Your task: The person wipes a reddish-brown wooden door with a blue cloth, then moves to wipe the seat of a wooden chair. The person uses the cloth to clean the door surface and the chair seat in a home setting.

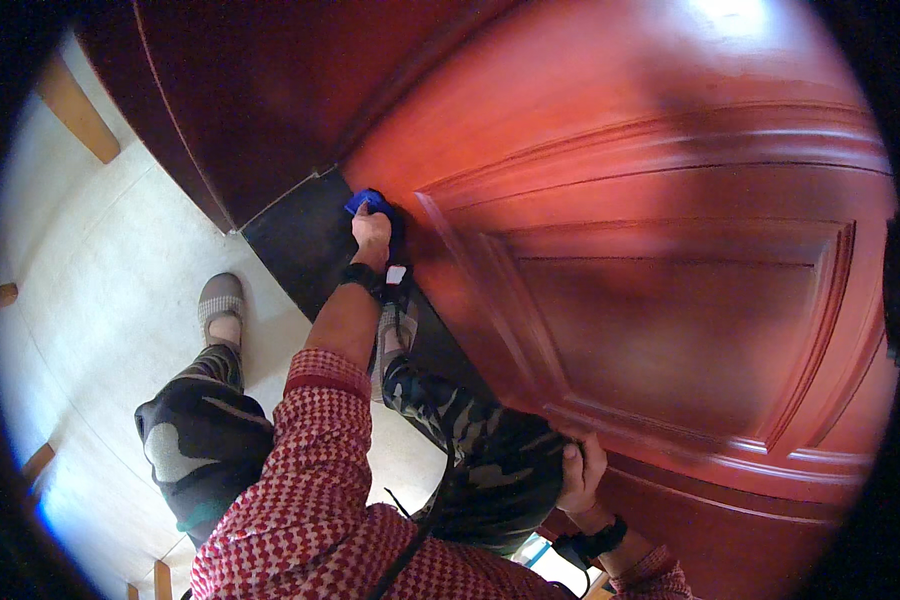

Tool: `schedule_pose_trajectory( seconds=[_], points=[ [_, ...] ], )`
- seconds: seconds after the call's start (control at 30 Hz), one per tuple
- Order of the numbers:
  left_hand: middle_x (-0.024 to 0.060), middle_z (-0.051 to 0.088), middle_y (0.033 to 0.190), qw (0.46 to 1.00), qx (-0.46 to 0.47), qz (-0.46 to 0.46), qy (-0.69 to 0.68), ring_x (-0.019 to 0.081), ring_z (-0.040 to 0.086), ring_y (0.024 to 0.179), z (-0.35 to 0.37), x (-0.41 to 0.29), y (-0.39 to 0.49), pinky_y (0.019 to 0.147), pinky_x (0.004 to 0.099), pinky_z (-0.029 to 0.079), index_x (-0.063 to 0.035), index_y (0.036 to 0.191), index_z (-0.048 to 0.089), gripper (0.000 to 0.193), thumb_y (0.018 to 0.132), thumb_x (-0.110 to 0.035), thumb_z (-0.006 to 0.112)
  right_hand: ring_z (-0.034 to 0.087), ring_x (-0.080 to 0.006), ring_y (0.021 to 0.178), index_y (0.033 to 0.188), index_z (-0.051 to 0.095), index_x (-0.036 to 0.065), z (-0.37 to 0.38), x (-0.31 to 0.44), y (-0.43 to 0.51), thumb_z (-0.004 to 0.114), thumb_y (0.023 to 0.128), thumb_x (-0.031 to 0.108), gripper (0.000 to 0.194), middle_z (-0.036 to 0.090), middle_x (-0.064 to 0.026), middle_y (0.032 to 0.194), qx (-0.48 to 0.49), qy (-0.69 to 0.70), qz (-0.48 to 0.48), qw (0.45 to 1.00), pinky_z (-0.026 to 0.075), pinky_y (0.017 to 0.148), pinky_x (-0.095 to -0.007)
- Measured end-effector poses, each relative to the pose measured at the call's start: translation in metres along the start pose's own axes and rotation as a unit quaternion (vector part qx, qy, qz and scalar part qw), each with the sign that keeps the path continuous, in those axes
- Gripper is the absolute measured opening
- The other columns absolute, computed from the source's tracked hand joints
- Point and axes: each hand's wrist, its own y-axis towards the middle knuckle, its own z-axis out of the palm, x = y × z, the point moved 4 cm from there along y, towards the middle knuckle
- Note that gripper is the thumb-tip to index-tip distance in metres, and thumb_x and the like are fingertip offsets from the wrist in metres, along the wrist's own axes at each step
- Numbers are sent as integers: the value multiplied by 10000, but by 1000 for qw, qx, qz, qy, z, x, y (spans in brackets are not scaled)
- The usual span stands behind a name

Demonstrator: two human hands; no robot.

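My left hand (373, 232) grips a blue cloth (370, 202) and presses it at the bottom corner of a red panelled wooden door (645, 337). Under that hand runs a black threshold strip (300, 240). Farther right, my right hand (583, 472) is beside my bent right knee, close against the door's surface. Its fingers are bent and a little apart, with nothing seen in them. Whether the fingertips rest on the door or on the knee is hard to tell.
A dark red wooden frame or panel (232, 97) meets the threshold at the upper left. Pale floor tiles (120, 277) spread to the left, with wooden furniture legs (79, 109) along the rim. My left shoe (223, 306) stands on the tiles; my right shoe (397, 330) is by the threshold.
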Motion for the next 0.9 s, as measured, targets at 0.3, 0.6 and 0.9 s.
schedule_pose_trajectory(
  seconds=[0.3,0.6,0.9],
  points=[
    [209,617,1102,901,-54,180,392,384,598,1035,-31,-85,-118,913,435,480,-10,1121,607,501,688,-195,779,592,-256,983,1074,595,-10,7,13,-1,449,961,272,338,641,-156,1051,-9,6,-23,1000,428,898,-344],
    [65,606,977,977,-57,199,-52,169,573,867,-2,-130,-131,807,303,480,-37,1077,559,364,775,-88,754,589,-244,1004,1045,593,-18,6,6,-5,443,970,292,352,648,-147,1072,-11,-2,-12,1000,427,914,-340],
    [76,534,1287,987,1,-101,-123,241,546,1090,39,-114,-119,850,461,481,-135,1416,372,693,871,-451,661,587,-219,964,1097,594,-8,4,4,-5,443,974,299,364,644,-124,1041,-10,-12,-10,1000,422,887,-322]
  ],
)
